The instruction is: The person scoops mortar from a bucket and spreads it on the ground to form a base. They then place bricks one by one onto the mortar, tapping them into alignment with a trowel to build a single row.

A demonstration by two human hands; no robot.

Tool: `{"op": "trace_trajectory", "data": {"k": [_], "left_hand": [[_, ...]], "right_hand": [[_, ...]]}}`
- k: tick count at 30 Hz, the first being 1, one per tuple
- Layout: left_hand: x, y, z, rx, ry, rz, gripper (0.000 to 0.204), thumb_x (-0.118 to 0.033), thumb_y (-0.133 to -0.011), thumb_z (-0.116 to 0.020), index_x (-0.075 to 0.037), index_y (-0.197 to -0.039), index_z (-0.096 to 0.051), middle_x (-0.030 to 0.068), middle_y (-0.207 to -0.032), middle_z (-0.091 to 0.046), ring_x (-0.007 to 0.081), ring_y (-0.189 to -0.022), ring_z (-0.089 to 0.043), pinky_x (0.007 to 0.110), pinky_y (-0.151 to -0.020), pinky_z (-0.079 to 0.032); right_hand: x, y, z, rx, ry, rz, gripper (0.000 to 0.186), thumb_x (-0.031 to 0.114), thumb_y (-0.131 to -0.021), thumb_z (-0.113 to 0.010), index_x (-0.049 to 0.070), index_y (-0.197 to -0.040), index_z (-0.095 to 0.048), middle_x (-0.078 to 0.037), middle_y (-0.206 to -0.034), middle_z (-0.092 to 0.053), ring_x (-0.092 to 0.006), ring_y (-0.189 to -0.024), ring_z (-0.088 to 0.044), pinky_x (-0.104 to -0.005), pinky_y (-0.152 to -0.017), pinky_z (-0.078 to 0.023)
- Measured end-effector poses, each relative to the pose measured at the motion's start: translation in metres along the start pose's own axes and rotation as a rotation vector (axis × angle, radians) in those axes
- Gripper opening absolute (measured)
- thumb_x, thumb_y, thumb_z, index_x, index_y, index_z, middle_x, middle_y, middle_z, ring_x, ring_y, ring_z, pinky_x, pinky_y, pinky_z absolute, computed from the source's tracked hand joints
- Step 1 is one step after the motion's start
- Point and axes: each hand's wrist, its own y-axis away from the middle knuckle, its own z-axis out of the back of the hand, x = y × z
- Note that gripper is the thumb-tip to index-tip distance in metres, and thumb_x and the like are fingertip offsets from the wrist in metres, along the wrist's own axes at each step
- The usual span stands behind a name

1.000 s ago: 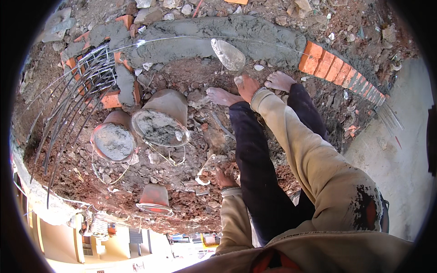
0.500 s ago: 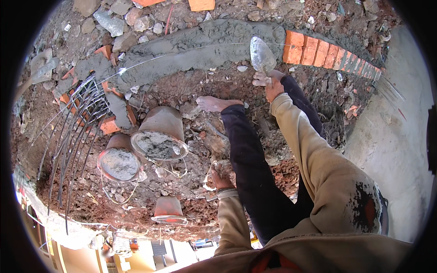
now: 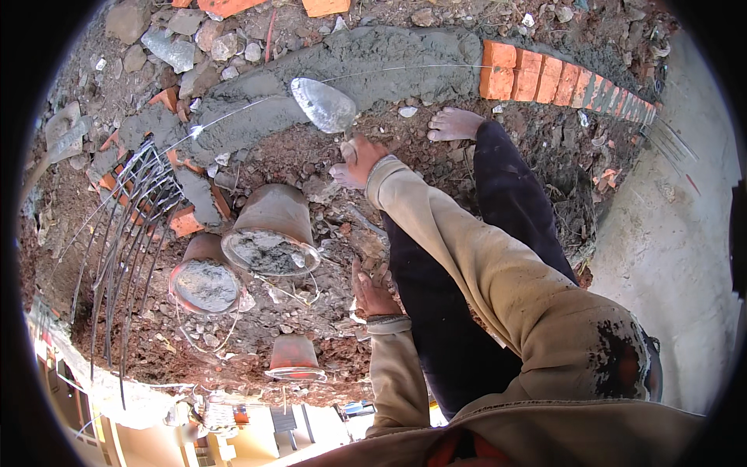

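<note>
My right hand is closed round the handle of a metal trowel. The trowel's shiny blade lies at the near edge of a grey mortar bed, over its left-middle part. A taut string runs along that bed. To the right, a row of orange bricks continues the bed in a curve. My left hand hangs beside my left knee with its fingers apart and nothing in them. Two buckets of grey mortar, a larger bucket and a smaller bucket, lean to the left of it.
Thin steel bars stick out at the left, near a short brick stub. A third, small bucket lies close to my left forearm. A shovel rests at far left. Stones and rubble cover the ground; a pale wall stands right.
My right hand has swung left with the trowel, from beside the bricks to the middle of the mortar bed. My left hand has shifted slightly upward, its fingers showing more.
</note>
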Motion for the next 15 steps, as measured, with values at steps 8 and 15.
{"op": "trace_trajectory", "data": {"k": [8, 15], "left_hand": [[-0.004, 0.01, -0.012, 0.026, -0.038, -0.041, 0.058, -0.034, -0.097, -0.049, -0.004, -0.143, -0.031, 0.0187, -0.124, -0.054, 0.0252, -0.097, -0.061, 0.035, -0.082, -0.05], [0.001, 0.012, -0.014, 0.058, -0.064, -0.031, 0.057, -0.032, -0.097, -0.047, -0.002, -0.144, -0.03, 0.0195, -0.125, -0.054, 0.0222, -0.096, -0.063, 0.032, -0.08, -0.051]], "right_hand": [[-0.112, 0.01, 0.109, 0.092, 0.257, -0.256, 0.046, 0.034, -0.089, -0.051, 0.001, -0.12, -0.045, -0.031, -0.095, -0.064, -0.0462, -0.093, -0.062, -0.0522, -0.086, -0.049], [-0.165, 0.004, 0.147, 0.046, 0.217, -0.417, 0.042, 0.03, -0.086, -0.054, 0.001, -0.116, -0.047, -0.028, -0.103, -0.064, -0.0441, -0.097, -0.062, -0.0496, -0.088, -0.049]]}}
